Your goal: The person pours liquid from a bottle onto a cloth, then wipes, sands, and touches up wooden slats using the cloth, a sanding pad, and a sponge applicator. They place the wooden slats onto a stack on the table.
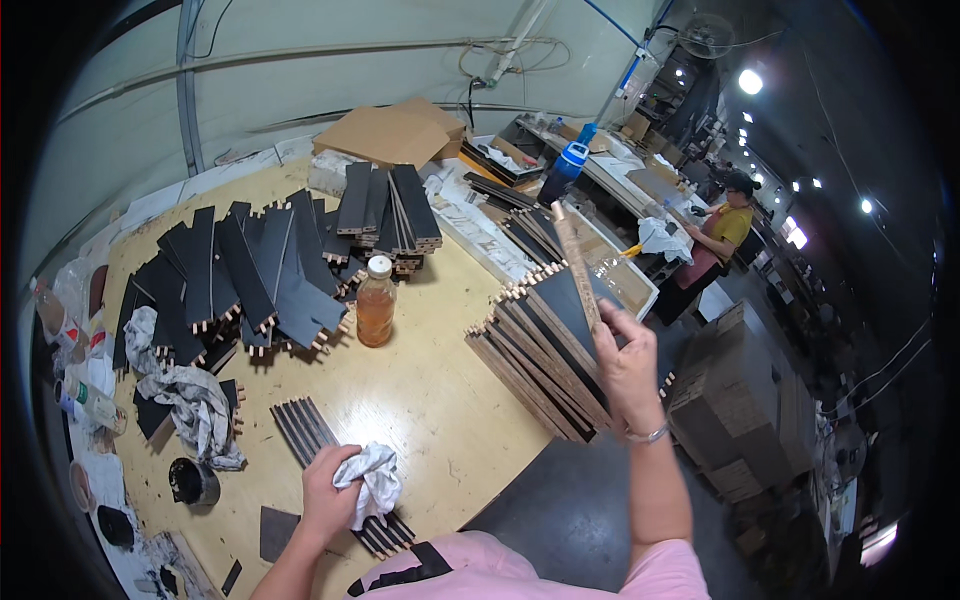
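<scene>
My left hand is closed around a crumpled white cloth. It rests over a row of narrow dark boards lying side by side near the table's front edge. On the right, my right hand grips the near end of a thin board, held with its brown edge showing. That board is above a stack of dark boards with wooden dowels along their ends. Between the hands and the far pile stands a clear bottle of amber liquid with a white cap.
A large heap of dark dowelled boards covers the table's far left. Stained rags and a black cup lie nearer. Flat cardboard and a blue-topped bottle are at the back. A co-worker stands at another bench.
</scene>
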Available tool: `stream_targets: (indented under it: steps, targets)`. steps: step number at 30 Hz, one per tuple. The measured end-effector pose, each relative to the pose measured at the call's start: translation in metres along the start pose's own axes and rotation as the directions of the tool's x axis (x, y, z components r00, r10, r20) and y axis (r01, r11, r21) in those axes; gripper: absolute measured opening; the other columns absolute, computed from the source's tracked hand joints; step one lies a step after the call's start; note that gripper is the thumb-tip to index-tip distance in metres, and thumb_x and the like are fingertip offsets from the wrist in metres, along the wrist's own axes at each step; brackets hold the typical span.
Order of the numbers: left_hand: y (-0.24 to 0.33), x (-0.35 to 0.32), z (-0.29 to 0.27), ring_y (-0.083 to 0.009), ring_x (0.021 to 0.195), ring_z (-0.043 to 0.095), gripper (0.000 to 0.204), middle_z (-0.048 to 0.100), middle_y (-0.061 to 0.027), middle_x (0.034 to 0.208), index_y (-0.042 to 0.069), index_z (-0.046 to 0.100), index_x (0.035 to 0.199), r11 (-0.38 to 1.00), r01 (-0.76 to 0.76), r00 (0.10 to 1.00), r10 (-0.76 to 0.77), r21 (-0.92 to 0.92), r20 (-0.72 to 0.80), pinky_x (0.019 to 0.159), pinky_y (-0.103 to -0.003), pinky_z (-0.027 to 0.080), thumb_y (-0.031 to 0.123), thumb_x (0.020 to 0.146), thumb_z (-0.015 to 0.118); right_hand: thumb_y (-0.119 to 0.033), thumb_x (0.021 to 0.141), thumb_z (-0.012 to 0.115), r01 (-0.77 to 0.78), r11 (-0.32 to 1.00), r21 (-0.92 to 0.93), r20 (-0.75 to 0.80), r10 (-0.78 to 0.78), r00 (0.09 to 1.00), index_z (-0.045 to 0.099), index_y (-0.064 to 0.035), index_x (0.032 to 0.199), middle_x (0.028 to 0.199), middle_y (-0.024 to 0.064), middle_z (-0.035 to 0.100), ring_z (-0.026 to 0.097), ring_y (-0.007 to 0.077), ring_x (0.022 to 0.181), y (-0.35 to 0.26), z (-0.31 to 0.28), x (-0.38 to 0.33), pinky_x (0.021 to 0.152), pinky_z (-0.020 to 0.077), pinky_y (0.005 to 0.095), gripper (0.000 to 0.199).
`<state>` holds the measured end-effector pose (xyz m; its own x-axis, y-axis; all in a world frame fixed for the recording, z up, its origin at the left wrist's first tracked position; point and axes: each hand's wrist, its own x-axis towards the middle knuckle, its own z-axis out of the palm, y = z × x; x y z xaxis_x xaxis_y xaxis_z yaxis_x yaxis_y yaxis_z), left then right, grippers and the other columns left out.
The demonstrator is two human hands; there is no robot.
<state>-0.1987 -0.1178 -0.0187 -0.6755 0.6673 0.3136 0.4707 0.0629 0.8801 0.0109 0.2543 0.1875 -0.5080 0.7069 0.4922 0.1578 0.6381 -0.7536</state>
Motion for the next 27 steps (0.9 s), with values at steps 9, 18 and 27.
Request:
stream_targets:
  steps: [9, 18, 27]
  targets:
    - [0.011, -0.008, 0.011, -0.0363, 0.101, 0.077, 0.040, 0.076, -0.0189, 0.108, 0.001, 0.078, 0.118, 0.999, 0.044, 0.997, -0.042, -0.027, 0.064, 0.089, -0.040, 0.060, -0.006, 0.079, 0.075, -0.034, 0.094, 0.088, -0.071, 0.619, -0.782, -0.019, 0.090, 0.996, 0.078, -0.0133, 0.143, 0.131, 0.0130, 0.077, 0.070, 0.0341, 0.123, 0.169, -0.108, 0.087, 0.108, 0.0567, 0.0451, 0.054]
    - [0.005, -0.019, 0.009, -0.0337, 0.099, 0.077, 0.043, 0.076, -0.0188, 0.108, -0.001, 0.078, 0.118, 0.993, 0.113, 0.991, -0.110, -0.033, 0.074, 0.088, -0.038, 0.059, -0.008, 0.076, 0.075, -0.029, 0.085, 0.094, -0.140, 0.745, -0.652, 0.036, 0.215, 0.976, 0.084, -0.0102, 0.132, 0.130, 0.0233, 0.078, 0.073, 0.0402, 0.124, 0.206, -0.109, 0.088, 0.108, 0.0563, 0.0464, 0.052]
    - [0.006, -0.020, 0.008, -0.0336, 0.099, 0.076, 0.043, 0.075, -0.0179, 0.107, -0.001, 0.077, 0.118, 0.992, 0.101, 0.994, -0.098, -0.074, 0.039, 0.089, -0.038, 0.059, -0.009, 0.076, 0.073, -0.033, 0.085, 0.094, -0.123, 0.665, -0.737, -0.006, 0.174, 0.985, 0.083, -0.0047, 0.127, 0.123, 0.0266, 0.078, 0.073, 0.0415, 0.122, 0.185, -0.105, 0.091, 0.106, 0.0567, 0.0494, 0.052]
